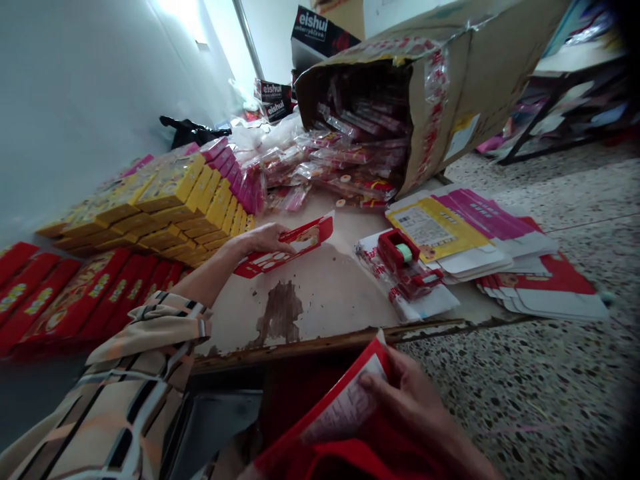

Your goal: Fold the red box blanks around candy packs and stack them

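My left hand [270,239] reaches over the table and grips a slim red carton [313,237] with a picture and white lettering on its face. The fingers lie across its upper side. In front of my lap, my right hand [407,393] pinches the edge of another red carton [345,408], thumb on a white panel of small print. This second carton slants down toward the lower left, and its lower part runs out of view. A red tape dispenser [400,257] with a pale green roll rests on plastic wrapping to the right of my left hand.
Stacked yellow boxes [170,190] and a row of red boxes [107,290] stand on the left. A large cardboard box [450,87] lies on its side, plastic-wrapped packs [345,157] spilling out. Flat yellow cartons [435,227] and red cartons [550,283] lie at the table's right edge.
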### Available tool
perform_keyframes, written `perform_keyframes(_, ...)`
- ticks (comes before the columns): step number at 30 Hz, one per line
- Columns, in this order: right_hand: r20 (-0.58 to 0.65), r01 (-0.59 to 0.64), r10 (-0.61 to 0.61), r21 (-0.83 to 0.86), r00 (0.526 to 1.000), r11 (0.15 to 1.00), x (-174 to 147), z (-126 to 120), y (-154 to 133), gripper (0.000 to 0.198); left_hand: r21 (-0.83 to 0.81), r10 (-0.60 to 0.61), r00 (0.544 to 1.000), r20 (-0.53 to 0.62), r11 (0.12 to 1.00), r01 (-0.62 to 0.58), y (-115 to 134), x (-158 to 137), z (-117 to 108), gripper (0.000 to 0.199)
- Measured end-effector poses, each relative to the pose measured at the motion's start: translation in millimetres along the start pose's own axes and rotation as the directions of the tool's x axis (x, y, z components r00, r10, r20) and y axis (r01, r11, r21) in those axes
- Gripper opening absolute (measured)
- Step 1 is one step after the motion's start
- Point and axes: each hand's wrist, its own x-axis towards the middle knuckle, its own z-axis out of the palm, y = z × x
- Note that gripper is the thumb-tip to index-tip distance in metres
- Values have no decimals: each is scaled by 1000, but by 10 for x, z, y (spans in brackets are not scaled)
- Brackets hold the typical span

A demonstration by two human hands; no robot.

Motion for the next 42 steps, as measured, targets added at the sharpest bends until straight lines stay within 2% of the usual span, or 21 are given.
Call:
perform_keyframes(2, -78, 124, -148, -257, 986, 959, 307, 0, -253, 40, -13, 3, 1000, 11, 1000, -3, 20, -19, -2, 52)
perform_keyframes(3, -125, 147, -206, -372, 971, 917, 505, 5, -382, 40, -20, 7, 1000, 20, 1000, -7, 31, -33, -12, 51)
perform_keyframes(6, -251, 98, -326, -637, 911, 765, 1165, 44, -680, 41, -54, 34, 997, 72, 998, -30, 49, -110, -49, 51)
perform_keyframes(9, -184, 23, -272, -789, 945, 614, 1671, 87, -768, 55, -91, 69, 991, 118, 994, -59, 27, -229, -39, 55)
perform_keyframes(11, -133, 20, -228, -824, 965, 566, 1835, 98, -752, 69, -109, 82, 988, 129, 992, -68, -10, -305, 2, 56)
perform_keyframes(14, -132, 33, -269, -845, 954, 534, 1913, 95, -744, 78, -132, 119, 982, 145, 986, -100, -71, -371, 77, 54)
perform_keyframes(17, -136, 37, -324, -879, 936, 476, 1991, 97, -791, 72, -83, 159, 978, 132, 985, -149, -85, -390, 119, 49)
perform_keyframes(20, -138, 51, -385, -895, 913, 444, 2100, 108, -802, 63, -52, 146, 984, 100, 989, -141, -40, -411, 118, 48)
perform_keyframes(25, -176, 94, -473, -864, 863, 494, 2099, 120, -662, 52, -220, 86, 980, 182, 974, -45, 18, -456, 105, 53)
perform_keyframes(29, -185, 116, -505, -854, 843, 507, 2005, 114, -534, 51, -235, 131, 984, 121, 967, -100, -11, -458, 113, 68)
perform_keyframes(31, -176, 125, -511, -856, 841, 502, 1982, 115, -489, 52, -248, 122, 986, 109, 964, -92, -21, -456, 112, 74)
perform_keyframes(34, -161, 123, -501, -865, 850, 487, 1983, 136, -432, 57, -265, 91, 987, 131, 963, -53, -28, -440, 100, 74)
perform_keyframes(38, -153, 92, -468, -883, 870, 459, 2012, 189, -345, 65, -169, 16, 992, 121, 986, 5, -41, -398, 78, 70)
perform_keyframes(42, -141, 92, -450, -885, 882, 457, 2032, 228, -270, 69, -201, 28, 993, 118, 980, -3, -21, -407, 63, 71)
